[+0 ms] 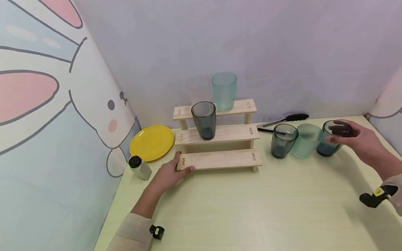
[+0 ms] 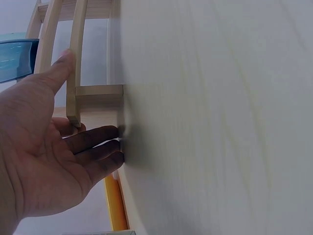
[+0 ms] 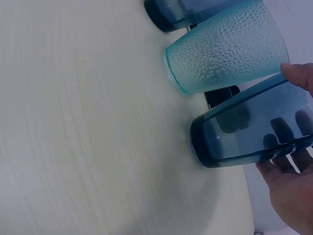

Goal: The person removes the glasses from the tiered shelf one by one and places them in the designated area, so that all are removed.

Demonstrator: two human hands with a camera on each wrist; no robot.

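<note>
My left hand (image 1: 167, 176) grips the left end of a three-step wooden rack (image 1: 222, 159) at its lowest board. In the left wrist view the thumb lies along the board (image 2: 73, 95), with the other fingers below it near the tabletop. A dark grey tumbler (image 1: 328, 145) is in my right hand (image 1: 364, 142), thumb on one side and fingers round the other, as the right wrist view also shows. Just left of it stand a textured teal tumbler (image 1: 306, 141) and another dark grey tumbler (image 1: 282, 144).
On the rack's middle step is a dark tumbler (image 1: 205, 121); its top step bears a teal tumbler (image 1: 225, 93) and a faint clear one (image 1: 197, 91). Black-handled tongs (image 1: 296, 117) lie behind the right-hand tumblers. A yellow plate (image 1: 151, 142) and a black-capped jar (image 1: 140, 168) are at left.
</note>
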